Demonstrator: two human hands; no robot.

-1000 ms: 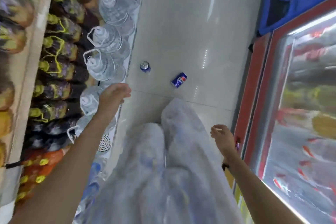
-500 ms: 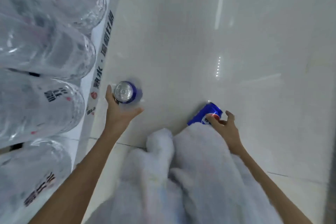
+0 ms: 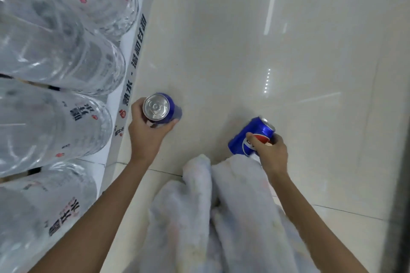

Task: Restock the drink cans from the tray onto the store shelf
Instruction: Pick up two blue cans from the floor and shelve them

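Observation:
An upright blue drink can [image 3: 160, 107] with a silver top stands on the pale tiled floor, and my left hand [image 3: 148, 131] is wrapped around its near side. A second blue can [image 3: 249, 135] with a red, white and blue logo lies tilted on its side to the right. My right hand [image 3: 269, 153] grips it from the near side, fingers over the logo. No tray and no shelf of cans are in view.
Large clear water jugs [image 3: 64, 60] stand in a row on a low white printed base [image 3: 131, 86] along the left. My knees in pale fabric [image 3: 221, 213] fill the bottom centre. A dark edge [image 3: 399, 184] runs down the right side. Glossy floor [image 3: 255, 40] stretches ahead.
I have crouched down close to the floor. My left hand has closed around the upright can, and my right hand has gone from touching the lying can to gripping it.

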